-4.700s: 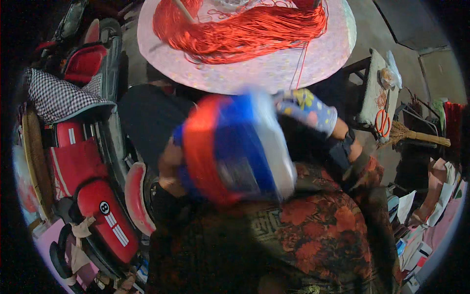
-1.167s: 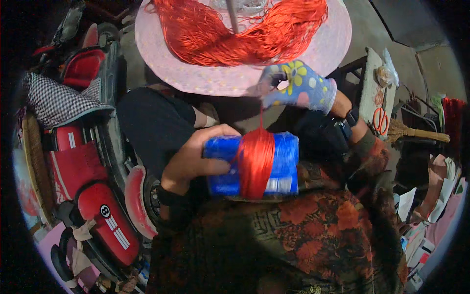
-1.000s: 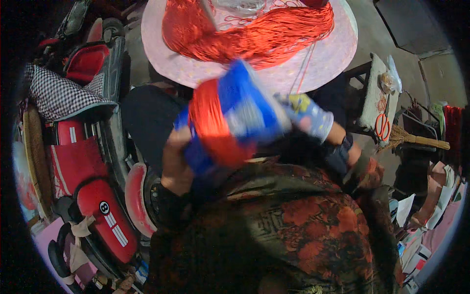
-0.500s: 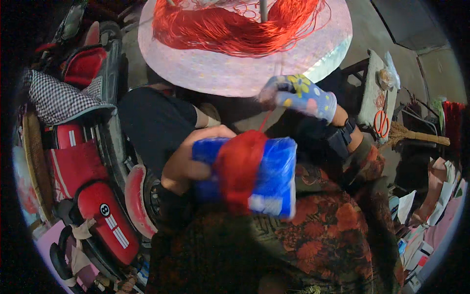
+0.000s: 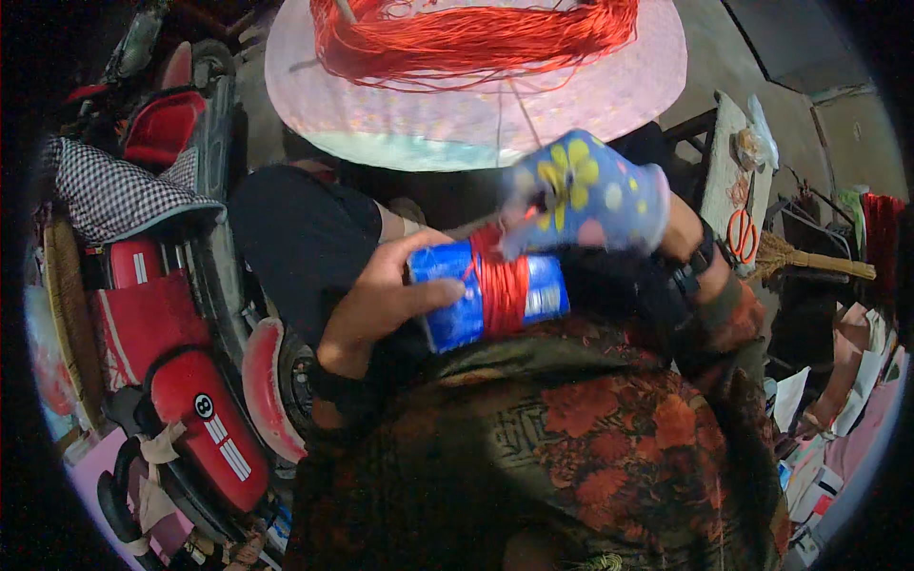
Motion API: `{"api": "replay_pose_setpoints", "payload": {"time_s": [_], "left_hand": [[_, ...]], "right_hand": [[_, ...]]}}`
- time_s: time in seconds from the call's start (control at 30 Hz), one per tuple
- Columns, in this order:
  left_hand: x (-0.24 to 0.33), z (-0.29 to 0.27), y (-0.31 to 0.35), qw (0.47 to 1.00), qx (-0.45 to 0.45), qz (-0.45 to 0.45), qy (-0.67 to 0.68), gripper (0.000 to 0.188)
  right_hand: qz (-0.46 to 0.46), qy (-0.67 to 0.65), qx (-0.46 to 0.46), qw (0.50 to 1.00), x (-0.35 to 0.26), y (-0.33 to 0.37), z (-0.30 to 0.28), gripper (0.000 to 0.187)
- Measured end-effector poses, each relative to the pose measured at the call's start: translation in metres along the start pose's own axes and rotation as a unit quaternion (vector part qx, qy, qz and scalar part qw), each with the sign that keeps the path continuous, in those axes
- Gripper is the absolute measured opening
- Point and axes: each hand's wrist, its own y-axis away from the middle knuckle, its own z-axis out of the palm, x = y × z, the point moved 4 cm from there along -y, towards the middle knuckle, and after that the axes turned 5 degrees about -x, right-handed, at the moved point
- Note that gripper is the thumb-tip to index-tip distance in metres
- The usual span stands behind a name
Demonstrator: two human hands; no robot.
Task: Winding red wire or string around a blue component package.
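My bare left hand point(image 5: 386, 300) grips the left end of a blue plastic-wrapped packet point(image 5: 447, 319), thumb on top. Red cord point(image 5: 505, 293) is wound in a thick band around the packet's middle. My right hand point(image 5: 590, 195) wears a blue glove with yellow flowers and dots. It is just above the packet's far edge, its blurred fingers closed on the cord, with a bit of red showing at them. Beyond my knees, a large skein of red cord point(image 5: 476, 48) lies around upright pegs on a round, pale pink disc point(image 5: 400, 119).
A red ride-on vehicle point(image 5: 205, 428) stands at the left with a checkered cloth point(image 5: 124, 186) over it. To the right are a narrow bench point(image 5: 728, 143), orange-handled scissors point(image 5: 742, 233), a straw broom point(image 5: 809, 265) and a pile of paper and cardboard point(image 5: 838, 390).
The packet has moved up and tilted in my left hand. My right hand has come down closer to the packet. The disc has turned, and the skein on it has shifted.
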Motion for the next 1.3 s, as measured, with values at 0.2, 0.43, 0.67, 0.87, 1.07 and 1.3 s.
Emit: {"api": "replay_pose_setpoints", "payload": {"time_s": [0.2, 0.43, 0.67, 0.87, 1.07, 1.3], "left_hand": [[0.016, 0.002, 0.017, 0.977, -0.136, 0.093, 0.134, 0.055], [0.009, -0.022, 0.004, 0.942, 0.171, 0.162, 0.237, 0.046], [0.011, 0.006, 0.006, 1.0, -0.026, -0.002, -0.013, 0.055], [0.017, 0.007, 0.028, 0.927, 0.022, 0.096, 0.362, 0.069], [-0.009, 0.004, 0.032, 0.897, 0.025, 0.053, 0.439, 0.075], [0.04, 0.017, 0.035, 0.924, -0.333, 0.133, 0.136, 0.065]], "right_hand": [[0.012, -0.075, 0.077, 0.994, 0.075, 0.024, 0.029, 0.026], [-0.038, 0.022, 0.027, 0.999, 0.013, 0.039, 0.06, 0.016], [0.009, -0.026, 0.074, 0.997, 0.019, 0.002, -0.002, 0.02], [0.079, -0.224, 0.081, 0.968, 0.065, 0.025, 0.042, 0.026], [0.059, -0.078, 0.114, 0.989, 0.038, 0.018, 0.037, 0.021], [-0.15, 0.174, 0.171, 0.958, 0.017, 0.003, 0.024, 0.019]]}}
